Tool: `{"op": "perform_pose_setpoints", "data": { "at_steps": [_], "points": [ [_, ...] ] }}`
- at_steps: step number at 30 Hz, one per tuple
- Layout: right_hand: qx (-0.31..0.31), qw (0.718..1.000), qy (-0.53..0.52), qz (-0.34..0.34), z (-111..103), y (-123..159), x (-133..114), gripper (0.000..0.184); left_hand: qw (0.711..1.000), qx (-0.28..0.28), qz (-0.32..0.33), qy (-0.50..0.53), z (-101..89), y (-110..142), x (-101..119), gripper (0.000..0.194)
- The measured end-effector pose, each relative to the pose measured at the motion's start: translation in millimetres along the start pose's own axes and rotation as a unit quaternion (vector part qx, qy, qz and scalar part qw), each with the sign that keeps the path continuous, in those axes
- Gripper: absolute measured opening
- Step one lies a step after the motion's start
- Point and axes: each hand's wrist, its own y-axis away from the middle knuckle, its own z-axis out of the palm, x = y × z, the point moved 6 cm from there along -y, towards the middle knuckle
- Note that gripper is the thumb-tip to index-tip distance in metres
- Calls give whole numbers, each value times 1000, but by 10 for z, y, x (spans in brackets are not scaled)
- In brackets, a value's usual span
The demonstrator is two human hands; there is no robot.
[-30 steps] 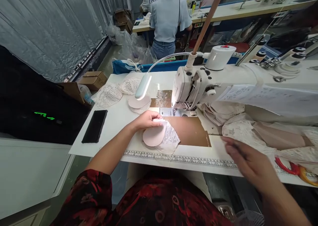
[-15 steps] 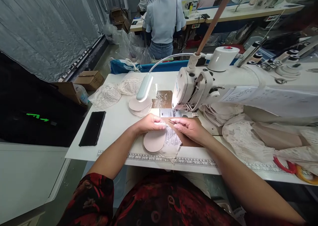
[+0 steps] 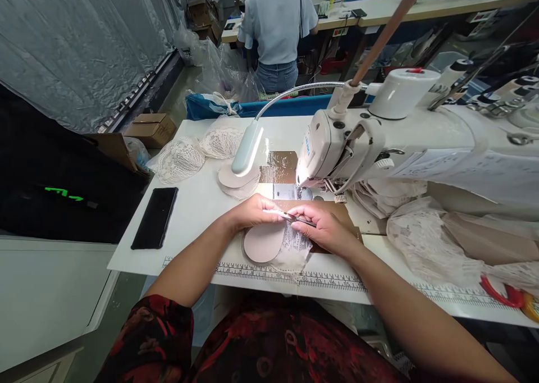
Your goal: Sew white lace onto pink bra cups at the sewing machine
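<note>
My left hand (image 3: 256, 211) pinches the top edge of a white lace bra cup (image 3: 291, 248), which has a smooth beige oval pad (image 3: 263, 244) at its left. Between the fingers of my right hand (image 3: 320, 226) is a slim metal tool (image 3: 304, 222), dark at the handle end and silver at the tip. Whether it is snips or tweezers I cannot tell. Its tip meets the cup's edge at my left fingertips, which hide part of it. Both hands are just in front of the sewing machine (image 3: 320, 147), below its needle area.
A black phone (image 3: 154, 218) lies at left, lace cups (image 3: 179, 159) behind it. Another beige pad (image 3: 238, 177) sits under the lamp (image 3: 247, 147). At right are lace pieces (image 3: 421, 240) and red-handled scissors (image 3: 501, 293). A ruler strip (image 3: 328, 281) runs along the front edge. A co-worker (image 3: 278, 29) sits beyond.
The metal tool has swung round in my right hand, its tip now at my left fingertips and its handle further right. The view has shifted slightly. My left hand keeps its pinch.
</note>
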Motion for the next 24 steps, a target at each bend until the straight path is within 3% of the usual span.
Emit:
{"op": "perform_pose_setpoints", "data": {
  "at_steps": [5,9,17,22,24],
  "points": [
    [33,998,59,0,2,-4,-100,25,1000,0,-9,7,17,12,19,34],
    [51,998,44,0,-10,-4,-72,25,1000,13,-23,9,20,31,20,31],
    [6,999,45,-6,23,2,-41,26,999,-16,5,-37,57,4,14,31],
    [22,996,81,-17,41,-12,-126,22,998,-38,11,-55,91,-10,-6,33],
    [35,995,90,-12,29,-16,-109,21,997,-19,13,-72,85,-5,4,35]
  ]
}}
